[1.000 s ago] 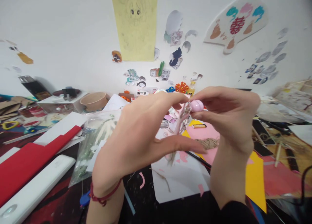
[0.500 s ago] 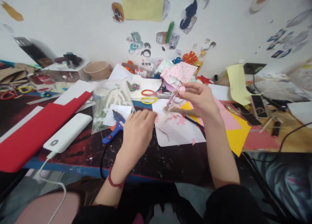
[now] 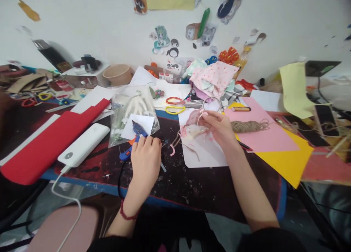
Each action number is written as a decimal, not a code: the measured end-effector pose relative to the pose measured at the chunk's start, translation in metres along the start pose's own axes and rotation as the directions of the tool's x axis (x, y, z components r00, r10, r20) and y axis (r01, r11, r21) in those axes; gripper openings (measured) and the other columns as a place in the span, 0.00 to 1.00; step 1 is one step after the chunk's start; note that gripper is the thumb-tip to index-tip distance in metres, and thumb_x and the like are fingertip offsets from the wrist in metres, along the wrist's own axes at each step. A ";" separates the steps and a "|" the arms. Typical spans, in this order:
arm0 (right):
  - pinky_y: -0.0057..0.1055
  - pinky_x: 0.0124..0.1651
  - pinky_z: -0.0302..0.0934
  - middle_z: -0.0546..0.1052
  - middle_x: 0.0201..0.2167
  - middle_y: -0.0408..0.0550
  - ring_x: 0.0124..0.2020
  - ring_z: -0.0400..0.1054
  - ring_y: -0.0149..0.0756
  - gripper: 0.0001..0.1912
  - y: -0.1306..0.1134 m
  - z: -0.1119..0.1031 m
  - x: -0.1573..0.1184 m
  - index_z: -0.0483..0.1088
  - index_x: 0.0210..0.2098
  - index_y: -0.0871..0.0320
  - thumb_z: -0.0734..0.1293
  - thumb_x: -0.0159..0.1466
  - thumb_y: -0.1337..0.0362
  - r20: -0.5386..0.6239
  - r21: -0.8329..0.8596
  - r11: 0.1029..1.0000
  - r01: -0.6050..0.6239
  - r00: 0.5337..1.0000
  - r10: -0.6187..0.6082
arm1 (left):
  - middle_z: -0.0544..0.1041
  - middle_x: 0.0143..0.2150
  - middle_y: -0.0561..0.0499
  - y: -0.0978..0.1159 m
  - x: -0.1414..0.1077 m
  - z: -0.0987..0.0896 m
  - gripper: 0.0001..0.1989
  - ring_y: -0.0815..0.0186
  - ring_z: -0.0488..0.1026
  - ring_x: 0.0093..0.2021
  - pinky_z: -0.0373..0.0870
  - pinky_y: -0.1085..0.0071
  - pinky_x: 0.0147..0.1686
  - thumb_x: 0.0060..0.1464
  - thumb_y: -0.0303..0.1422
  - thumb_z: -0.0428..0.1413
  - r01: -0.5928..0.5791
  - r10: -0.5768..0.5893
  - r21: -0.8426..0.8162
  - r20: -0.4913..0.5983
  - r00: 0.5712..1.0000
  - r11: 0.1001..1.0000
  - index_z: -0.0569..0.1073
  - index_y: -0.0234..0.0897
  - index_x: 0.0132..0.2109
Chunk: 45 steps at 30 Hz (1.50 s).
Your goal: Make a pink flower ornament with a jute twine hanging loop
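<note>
left hand (image 3: 146,154) is at glue gun (image 3: 139,130), right hand (image 3: 218,126) pinches pinkish piece (image 3: 195,118).

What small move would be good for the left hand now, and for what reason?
Probably it should grasp the blue glue gun by its handle and lift it. The left hand is right beside that handle, though a firm grip cannot be confirmed, and the right hand already pinches a small pale pink piece.
</note>
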State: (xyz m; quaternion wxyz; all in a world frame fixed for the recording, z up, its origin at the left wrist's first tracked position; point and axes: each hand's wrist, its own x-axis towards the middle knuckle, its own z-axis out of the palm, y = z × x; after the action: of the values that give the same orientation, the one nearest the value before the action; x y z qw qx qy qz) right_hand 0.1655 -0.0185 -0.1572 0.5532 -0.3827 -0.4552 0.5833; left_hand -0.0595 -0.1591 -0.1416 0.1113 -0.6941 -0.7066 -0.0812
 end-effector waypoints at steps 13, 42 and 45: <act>0.31 0.34 0.77 0.83 0.30 0.44 0.27 0.78 0.33 0.13 0.005 0.000 -0.023 0.79 0.37 0.56 0.81 0.53 0.64 0.114 -0.042 0.966 0.256 0.962 -0.250 | 0.75 0.36 0.42 0.012 0.008 0.013 0.10 0.50 0.70 0.40 0.63 0.58 0.38 0.66 0.27 0.48 -0.065 0.054 0.079 0.131 0.990 0.995 0.72 0.35 0.38; 0.31 0.31 0.71 0.82 0.29 0.40 0.29 0.76 0.34 0.18 0.005 0.002 -0.034 0.81 0.43 0.48 0.80 0.55 0.70 0.207 -0.302 0.689 0.659 0.751 -0.627 | 0.83 0.34 0.57 0.089 0.018 0.005 0.06 0.75 0.81 0.32 0.77 0.82 0.39 0.60 0.22 0.61 -0.195 -0.244 -0.646 -0.525 0.815 0.738 0.76 0.34 0.43; 0.32 0.31 0.71 0.82 0.31 0.39 0.30 0.76 0.35 0.21 0.004 0.002 -0.035 0.80 0.46 0.46 0.80 0.55 0.70 0.210 -0.292 0.673 0.679 0.732 -0.648 | 0.85 0.36 0.55 0.094 0.024 0.015 0.08 0.74 0.82 0.33 0.79 0.82 0.42 0.59 0.20 0.62 -0.218 -0.270 -0.635 -0.579 0.769 0.741 0.78 0.32 0.44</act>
State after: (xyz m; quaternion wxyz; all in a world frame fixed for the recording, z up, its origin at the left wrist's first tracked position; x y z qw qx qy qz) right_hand 0.1652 -0.0536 -0.1628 0.6291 -0.2567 -0.6830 0.2681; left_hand 0.0331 -0.1304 -0.1531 0.0859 -0.6053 -0.5575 -0.5616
